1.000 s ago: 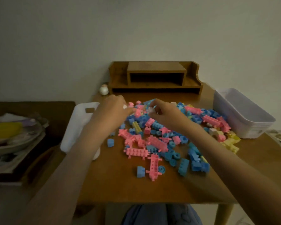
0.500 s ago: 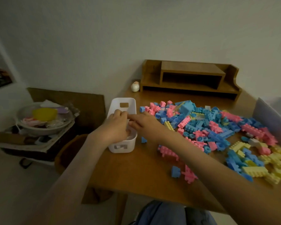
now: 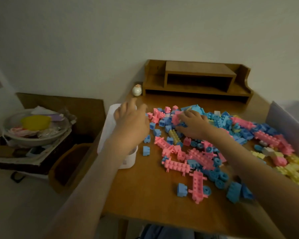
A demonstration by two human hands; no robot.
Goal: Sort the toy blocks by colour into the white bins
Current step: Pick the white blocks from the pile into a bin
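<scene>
Left hand (image 3: 129, 121) hovers over left bin (image 3: 128, 160), a small white bin at the desk's (image 3: 145, 200) left edge. Its fingers (image 3: 126, 107) are spread and roughly straight, motion-blurred, with nothing seen in them. Right hand (image 3: 194, 125) is down on the blocks (image 3: 202, 156), at the far-left part of the pile. Its fingers (image 3: 186, 116) curl onto pink and blue pieces; cannot tell if they have hold of one. Blocks lie in a loose heap across mid-desk, pink and blue mixed, with yellow ones (image 3: 293, 169) mostly at the right. A few blue strays (image 3: 146, 150) sit just beside left bin. Left bin's inside is hidden by the hand and arm. Right bin (image 3: 286, 125), larger and white, is at the desk's right edge, touching the heap, and is cut off by the frame. A wooden shelf (image 3: 197, 80) stands at the back of the desk with a small white figurine (image 3: 137, 90) just left of it. A bowl (image 3: 34, 133) of clutter sits on a low stand to the left of the desk.
</scene>
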